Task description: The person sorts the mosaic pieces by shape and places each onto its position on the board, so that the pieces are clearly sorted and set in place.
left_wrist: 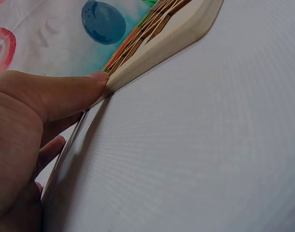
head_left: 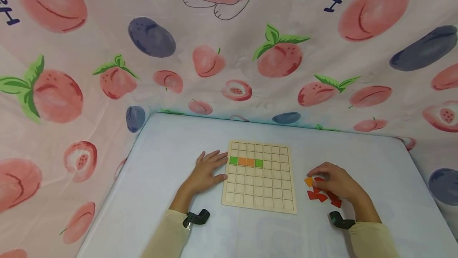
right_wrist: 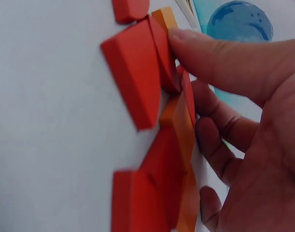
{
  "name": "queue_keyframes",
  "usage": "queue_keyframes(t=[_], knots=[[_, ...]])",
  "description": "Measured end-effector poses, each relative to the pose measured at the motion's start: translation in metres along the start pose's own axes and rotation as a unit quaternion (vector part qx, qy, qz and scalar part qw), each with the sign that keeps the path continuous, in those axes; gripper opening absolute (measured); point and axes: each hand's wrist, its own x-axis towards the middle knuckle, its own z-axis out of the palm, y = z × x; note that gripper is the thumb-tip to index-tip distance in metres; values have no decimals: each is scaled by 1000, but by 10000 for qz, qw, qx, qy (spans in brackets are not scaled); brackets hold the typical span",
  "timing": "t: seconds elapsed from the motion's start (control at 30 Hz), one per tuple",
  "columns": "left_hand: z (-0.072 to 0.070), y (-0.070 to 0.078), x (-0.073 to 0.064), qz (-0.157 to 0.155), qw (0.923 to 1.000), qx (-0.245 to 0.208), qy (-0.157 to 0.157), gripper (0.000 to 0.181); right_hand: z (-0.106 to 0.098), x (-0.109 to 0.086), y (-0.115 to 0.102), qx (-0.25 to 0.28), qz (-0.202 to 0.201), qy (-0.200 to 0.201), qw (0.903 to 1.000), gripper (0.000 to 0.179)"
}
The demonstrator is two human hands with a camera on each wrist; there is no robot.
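Observation:
A pale wooden board (head_left: 259, 207) with a grid of square recesses lies flat on the table. One of its rows holds two green tiles (head_left: 259, 163) with two orange tiles (head_left: 246, 161) side by side between them. My left hand (head_left: 205, 172) rests at the board's left edge, fingers spread, its thumb (left_wrist: 79, 92) against the wooden side. To the right of the board, my right hand (head_left: 334, 180) pinches an orange square tile (head_left: 308, 181) between thumb and index finger. Under and around that hand lies a loose pile of red pieces (right_wrist: 135, 72) and orange pieces (right_wrist: 178, 128).
A white cloth covers the table (head_left: 150, 146). Behind it and at its left hangs a fruit-print curtain (head_left: 171, 103). Each wrist wears a black camera mount (head_left: 196, 218), close above the cloth.

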Motion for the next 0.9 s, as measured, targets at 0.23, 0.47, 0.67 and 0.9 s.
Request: queue_keyframes(t=[0.23,0.47,0.67,0.9], knots=[[0,0,0,26,10000,-47,34,64,0,5,-7,-18,607,-55,9981,22],[1,-1,1,49,10000,-20,47,64,-1,7,-7,93,811,-16,9967,22],[2,-2,0,17,10000,-11,50,64,-1,9,-5,351,1059,73,9937,20],[1,-1,0,20,10000,-45,42,64,-2,9,-3,485,1093,198,9926,22]])
